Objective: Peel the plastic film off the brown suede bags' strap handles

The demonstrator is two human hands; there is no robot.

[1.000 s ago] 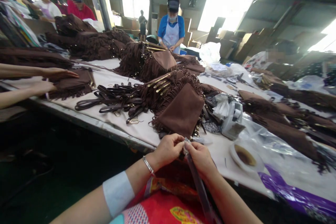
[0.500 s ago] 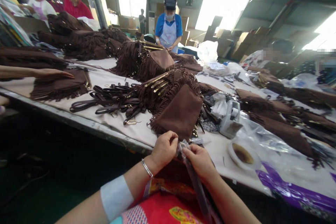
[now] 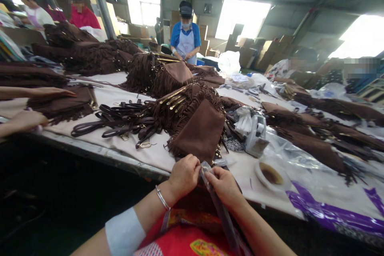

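Pinched in my right hand [image 3: 225, 186] is the upper end of a dark strap in a clear plastic sleeve [image 3: 221, 210], which hangs down toward my lap. My left hand [image 3: 184, 174] is closed at the sleeve's top end, thumb and fingertips together at its edge. Just beyond both hands lies a brown fringed bag [image 3: 199, 132] on the table, its flat face toward me. Dark straps with metal clips [image 3: 120, 118] lie in a loose heap to the bag's left. My fingers partly hide the strap's upper end.
Piled brown bags cover the table [image 3: 144, 156] further back and right. A roll of tape [image 3: 271, 176], a grey tape dispenser [image 3: 256, 138] and purple-printed plastic [image 3: 333, 208] lie to my right. Another person's hands [image 3: 28, 122] rest near a bag at left; a co-worker in blue [image 3: 186, 42] stands opposite.
My left hand has shifted slightly down and left, and the sleeve's top looks straighter between my hands. At left, a second hand of the other person has come into view. The view has turned slightly.
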